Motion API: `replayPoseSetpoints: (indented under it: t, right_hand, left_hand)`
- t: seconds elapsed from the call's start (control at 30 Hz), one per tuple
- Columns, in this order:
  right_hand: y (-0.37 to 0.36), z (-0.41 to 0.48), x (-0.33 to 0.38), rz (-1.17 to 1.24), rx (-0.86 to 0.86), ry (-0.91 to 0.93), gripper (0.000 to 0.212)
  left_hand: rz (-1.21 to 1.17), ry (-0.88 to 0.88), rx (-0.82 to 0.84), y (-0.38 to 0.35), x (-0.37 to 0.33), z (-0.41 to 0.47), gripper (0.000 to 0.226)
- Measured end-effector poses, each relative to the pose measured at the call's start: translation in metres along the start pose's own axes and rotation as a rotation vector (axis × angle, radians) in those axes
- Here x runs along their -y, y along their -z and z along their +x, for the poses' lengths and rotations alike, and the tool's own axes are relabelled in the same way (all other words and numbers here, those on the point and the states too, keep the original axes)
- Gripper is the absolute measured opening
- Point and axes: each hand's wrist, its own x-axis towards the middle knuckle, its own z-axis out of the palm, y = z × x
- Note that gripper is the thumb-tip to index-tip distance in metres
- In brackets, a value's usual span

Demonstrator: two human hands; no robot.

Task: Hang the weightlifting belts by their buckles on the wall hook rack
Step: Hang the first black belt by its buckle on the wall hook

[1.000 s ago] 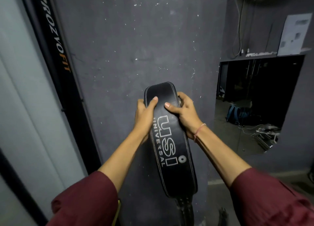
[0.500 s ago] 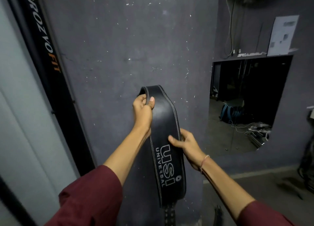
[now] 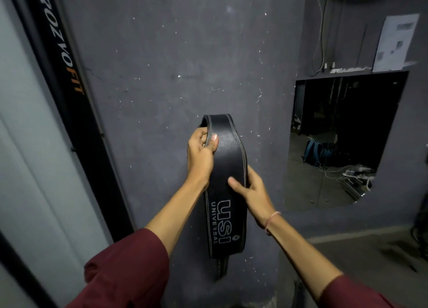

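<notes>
At far left we note a pale panel (image 3: 27,145) and a dark upright post (image 3: 69,94) lettered "PROZVOFIT", both clear of the work. Next comes the grey wall (image 3: 162,64), speckled with white marks; we see no hook rack on it within this view. In front of the wall, the left hand (image 3: 200,156) is closed on the upper left edge of the black belt (image 3: 228,164), thumb on the face and fingers curled behind the bend. The belt is folded over at the top and hangs downward, its "USI UNIVERSAL" lettering facing us and a narrower strap end trailing below. The right hand (image 3: 252,189) is partly open, thumb laid across the belt's face and fingers wrapped behind its right edge at mid-length. The buckle is not visible, so we cannot tell where it sits. To the right, a dark opening (image 3: 347,134) shows a floor with a blue bag (image 3: 312,150). Our finding: belt in hand, nothing hung, buckle yet to be found and raised to the rack.
</notes>
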Motion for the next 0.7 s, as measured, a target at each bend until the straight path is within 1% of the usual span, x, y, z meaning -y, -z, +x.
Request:
replayPoseSetpoints:
  t: [0.07,0.13,0.17,0.23,0.33,0.4,0.5,0.57,0.63,0.7]
  right_hand:
    - [-0.007,0.014,0.018,0.026,-0.018,0.038,0.033]
    - [-0.014,0.028,0.034,0.033,-0.051,0.091,0.027]
    - [-0.017,0.033,0.039,0.033,-0.072,0.121,0.025]
    - [-0.022,0.041,0.045,0.038,-0.099,0.166,0.022]
    - [-0.032,0.048,0.051,0.032,-0.104,0.195,0.014]
    - [-0.035,0.050,0.054,0.012,-0.099,0.207,0.015]
    - [-0.031,0.049,0.051,0.007,-0.074,0.205,0.013]
    - [-0.029,0.044,0.050,0.008,-0.055,0.200,0.019]
    - [-0.025,0.035,0.045,0.017,-0.033,0.179,0.022]
    - [-0.020,0.025,0.041,0.041,-0.022,0.167,0.023]
  left_hand:
    - [0.069,-0.056,0.001,-0.001,-0.006,0.007,0.020]
    - [0.181,-0.125,0.000,0.000,-0.016,0.014,0.038]
    - [0.234,-0.167,0.004,0.002,-0.020,0.015,0.040]
    - [0.289,-0.216,-0.014,0.005,-0.021,0.008,0.035]
    - [0.338,-0.209,-0.101,0.008,-0.003,-0.021,0.034]
    - [0.320,-0.189,-0.113,0.011,0.010,-0.035,0.034]
    - [0.200,-0.071,-0.090,0.015,0.012,-0.020,0.047]
    - [0.119,0.057,-0.075,0.014,-0.002,0.001,0.055]
    - [0.035,0.259,-0.048,0.014,-0.019,0.020,0.055]
    - [-0.053,0.501,0.083,0.016,-0.033,0.026,0.055]
